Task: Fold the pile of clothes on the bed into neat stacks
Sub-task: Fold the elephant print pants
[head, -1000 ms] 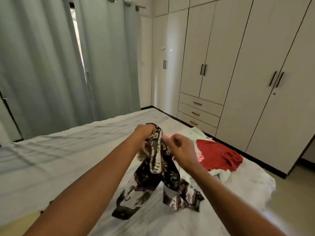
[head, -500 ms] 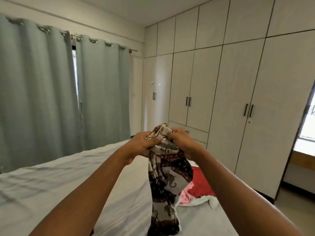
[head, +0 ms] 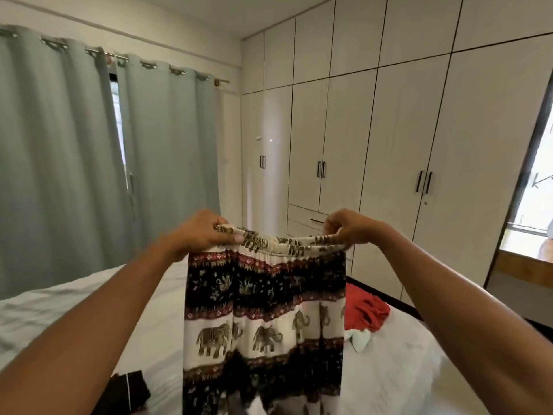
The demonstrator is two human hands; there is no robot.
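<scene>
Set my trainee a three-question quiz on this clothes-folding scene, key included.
1. True or false: the left hand and the right hand both grip the waistband of the black, cream and red patterned fabric garment.
2. The crumpled red cloth garment lies: A) on the white-sheeted bed; B) in a drawer; C) on the floor.
3. Fill in: the animals printed on the held garment are ___.
Key: 1 true; 2 A; 3 elephants.

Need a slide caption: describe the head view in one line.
Left hand and right hand hold elephant-print trousers up by the waistband over the bed, red garment behind.
</scene>
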